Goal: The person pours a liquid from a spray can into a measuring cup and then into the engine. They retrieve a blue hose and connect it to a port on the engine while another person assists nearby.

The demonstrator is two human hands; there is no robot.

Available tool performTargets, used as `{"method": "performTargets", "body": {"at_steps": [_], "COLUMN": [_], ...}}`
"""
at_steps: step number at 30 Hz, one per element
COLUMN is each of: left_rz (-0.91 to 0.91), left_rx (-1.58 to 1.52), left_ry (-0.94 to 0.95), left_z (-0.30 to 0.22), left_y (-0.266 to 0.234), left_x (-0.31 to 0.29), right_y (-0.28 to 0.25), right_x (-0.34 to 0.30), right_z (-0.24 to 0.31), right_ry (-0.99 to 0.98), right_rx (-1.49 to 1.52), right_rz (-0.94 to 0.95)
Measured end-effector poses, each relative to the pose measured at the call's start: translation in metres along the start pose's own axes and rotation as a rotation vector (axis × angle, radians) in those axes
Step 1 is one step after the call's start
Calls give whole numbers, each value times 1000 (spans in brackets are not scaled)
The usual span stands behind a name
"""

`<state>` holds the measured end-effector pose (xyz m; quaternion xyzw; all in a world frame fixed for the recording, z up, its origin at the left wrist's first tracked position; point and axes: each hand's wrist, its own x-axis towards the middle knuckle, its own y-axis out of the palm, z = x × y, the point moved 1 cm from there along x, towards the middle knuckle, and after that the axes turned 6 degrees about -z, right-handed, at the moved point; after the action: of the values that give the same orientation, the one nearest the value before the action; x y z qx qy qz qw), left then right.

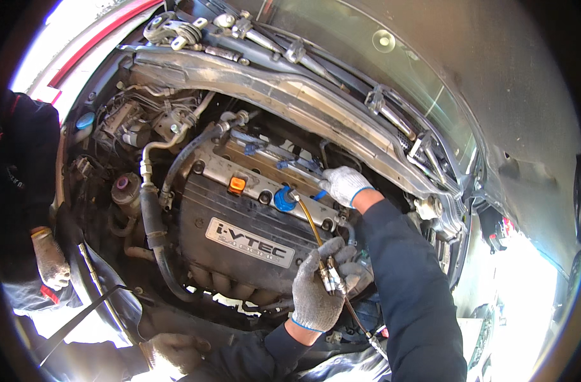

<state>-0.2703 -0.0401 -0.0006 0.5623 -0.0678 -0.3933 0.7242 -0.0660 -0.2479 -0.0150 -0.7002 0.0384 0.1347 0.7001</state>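
Observation:
My left hand (317, 290), in a grey knit glove, is closed on a metal valve fitting (332, 280) in front of the engine cover (239, 219). From this fitting an amber hose (311, 219) runs up to a blue plug (284, 198) seated on top of the engine. Another thin hose leads down from the fitting to a metal connector (374, 344). My right hand (346, 186), in a white knit glove, reaches to the engine's far edge with its fingers curled together. A small blue piece (320, 195) shows at its fingertips; what it grips is mostly hidden.
An orange cap (237, 185) sits left of the blue plug. Thick hoses (153, 216) run along the engine's left. Wiper linkage parts (258, 38) lie by the windscreen. A co-worker's gloved hand (50, 260) hangs at left; another person's gloved hand (176, 353) is at the near edge.

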Motion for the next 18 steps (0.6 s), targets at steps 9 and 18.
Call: {"method": "performTargets", "body": {"at_steps": [9,18], "left_rz": [18,44], "left_rx": [-69,-69], "left_ry": [-59,-75], "left_z": [0,-1], "left_y": [6,-2], "left_x": [0,4], "right_y": [-4,-4], "right_x": [-3,-2], "right_z": [6,4], "right_ry": [100,67], "right_rx": [-21,-74], "right_rz": [73,59]}}
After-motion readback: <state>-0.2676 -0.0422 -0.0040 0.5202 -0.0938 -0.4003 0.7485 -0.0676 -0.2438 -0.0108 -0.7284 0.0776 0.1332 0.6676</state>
